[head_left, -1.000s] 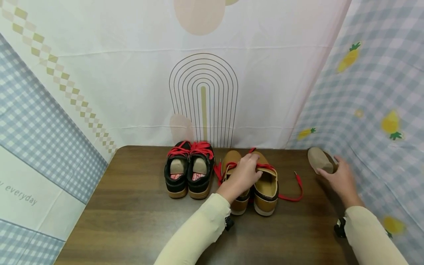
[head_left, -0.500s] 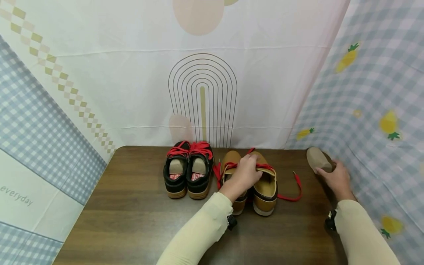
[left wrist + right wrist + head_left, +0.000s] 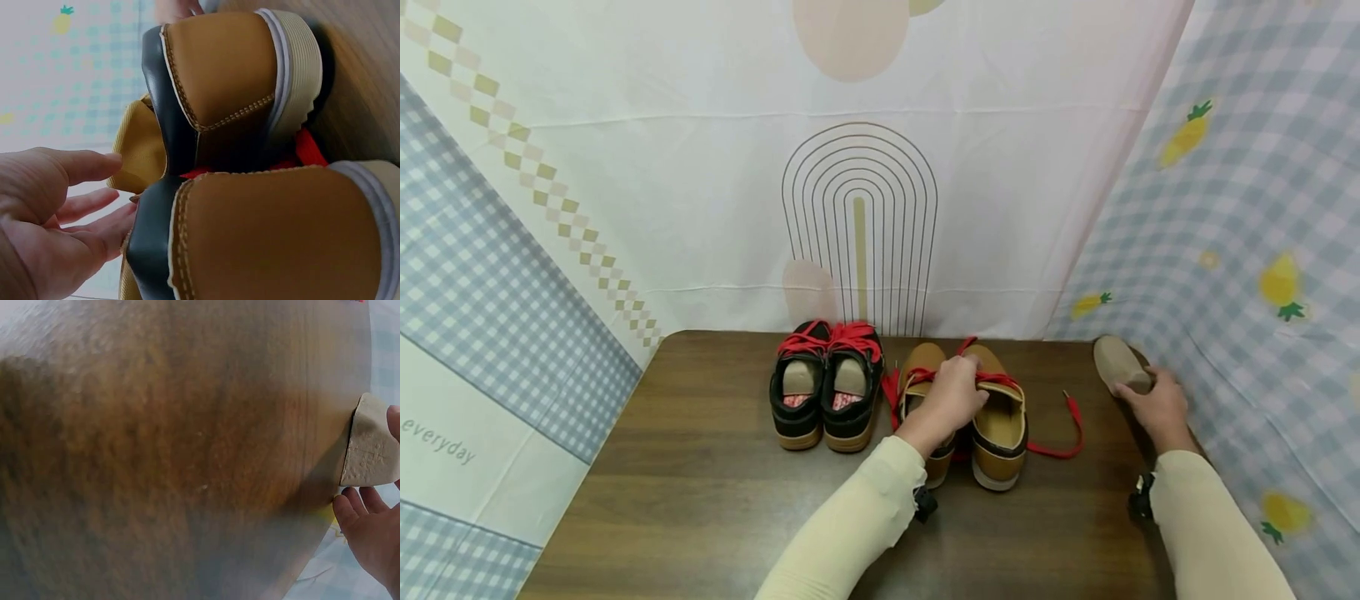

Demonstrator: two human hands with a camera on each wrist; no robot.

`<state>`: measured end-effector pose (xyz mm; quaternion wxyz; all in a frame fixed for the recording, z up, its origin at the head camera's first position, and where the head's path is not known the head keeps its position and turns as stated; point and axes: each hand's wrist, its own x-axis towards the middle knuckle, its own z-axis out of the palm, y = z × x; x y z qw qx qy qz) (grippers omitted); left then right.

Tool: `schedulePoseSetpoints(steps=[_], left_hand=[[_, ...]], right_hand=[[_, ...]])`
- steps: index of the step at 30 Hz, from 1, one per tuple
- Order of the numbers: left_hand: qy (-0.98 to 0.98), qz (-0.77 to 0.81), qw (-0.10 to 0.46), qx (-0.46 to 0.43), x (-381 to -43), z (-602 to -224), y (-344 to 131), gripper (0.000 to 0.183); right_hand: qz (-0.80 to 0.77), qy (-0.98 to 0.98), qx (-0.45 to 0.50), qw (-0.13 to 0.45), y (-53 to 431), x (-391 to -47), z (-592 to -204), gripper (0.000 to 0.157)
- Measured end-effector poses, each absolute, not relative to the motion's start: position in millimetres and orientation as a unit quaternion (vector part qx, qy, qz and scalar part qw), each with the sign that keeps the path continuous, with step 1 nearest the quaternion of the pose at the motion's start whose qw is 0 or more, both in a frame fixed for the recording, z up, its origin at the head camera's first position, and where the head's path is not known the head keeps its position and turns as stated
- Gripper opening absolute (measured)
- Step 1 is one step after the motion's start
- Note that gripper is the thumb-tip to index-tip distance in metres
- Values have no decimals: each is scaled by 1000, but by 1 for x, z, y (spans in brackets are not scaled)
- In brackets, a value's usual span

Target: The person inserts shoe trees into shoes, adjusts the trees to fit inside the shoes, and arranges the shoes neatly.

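My right hand (image 3: 1161,408) holds the near end of a beige, toe-shaped shoe insert (image 3: 1118,362) at the table's back right corner. In the right wrist view, thumb and fingers lie on opposite sides of the insert (image 3: 372,450). My left hand (image 3: 951,396) reaches over a pair of tan shoes with red laces, covering part of the left tan shoe (image 3: 923,357) and the inner side of the right tan shoe (image 3: 1000,454). The left wrist view shows the thumb at the tongue (image 3: 139,147) of one shoe, with loosely extended fingers (image 3: 109,228) near the other shoe's collar.
Left of the tan pair stand two black shoes (image 3: 847,421) with red laces and beige inserts inside. A loose red lace end (image 3: 1077,421) trails right of the tan shoes. Patterned cloth (image 3: 1225,333) bounds the brown table (image 3: 715,467) behind and at the sides.
My right hand has shifted slightly left, with thumb and fingers closing in on the shoe insert. The left hand stays over the tan shoes.
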<state>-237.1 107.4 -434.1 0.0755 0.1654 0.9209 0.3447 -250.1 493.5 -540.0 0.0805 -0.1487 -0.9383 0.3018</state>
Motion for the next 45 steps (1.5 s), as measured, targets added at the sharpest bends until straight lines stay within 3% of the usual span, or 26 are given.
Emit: schedulePoseSetpoints(steps=[11, 17, 45], left_hand=[[922, 340, 58, 177, -246, -446, 104, 23], [920, 346, 35, 179, -246, -452, 101, 19], [906, 379, 8, 185, -244, -465, 95, 13]], right_hand=[[295, -940, -152, 77, 493, -248, -534, 67], [295, -939, -160, 75, 492, -250, -535, 69], [308, -931, -177, 82, 487, -249, -535, 65]])
